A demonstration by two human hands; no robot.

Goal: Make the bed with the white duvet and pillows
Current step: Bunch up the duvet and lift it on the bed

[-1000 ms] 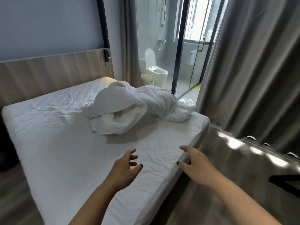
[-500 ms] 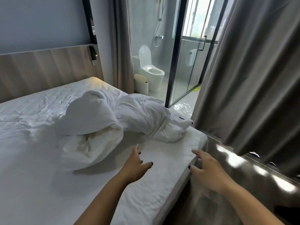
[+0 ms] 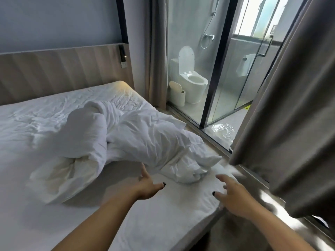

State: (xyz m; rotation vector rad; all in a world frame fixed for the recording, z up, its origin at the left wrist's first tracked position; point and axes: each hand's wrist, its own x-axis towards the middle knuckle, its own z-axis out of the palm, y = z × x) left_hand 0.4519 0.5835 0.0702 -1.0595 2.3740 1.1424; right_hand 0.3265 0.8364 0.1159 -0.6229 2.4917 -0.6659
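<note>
A white duvet (image 3: 126,142) lies crumpled in a heap on the right half of the bed (image 3: 36,205), which has a white fitted sheet. One end of the heap reaches the bed's near right corner. My left hand (image 3: 147,185) hovers over the sheet with fingers spread, fingertips just short of the duvet's near edge. Over the bed's right corner, my right hand (image 3: 230,193) is also spread and holds nothing. No pillows are in view.
A wooden headboard (image 3: 63,69) runs along the far side. Grey curtains (image 3: 290,105) hang close on the right. Behind a glass partition (image 3: 226,78) is a bathroom with a toilet (image 3: 192,82) and a small bin (image 3: 177,94). Clear plastic (image 3: 223,129) lies on the floor.
I have moved closer to the bed's right corner. Both hands have advanced toward the duvet's near end, still spread and holding nothing.
</note>
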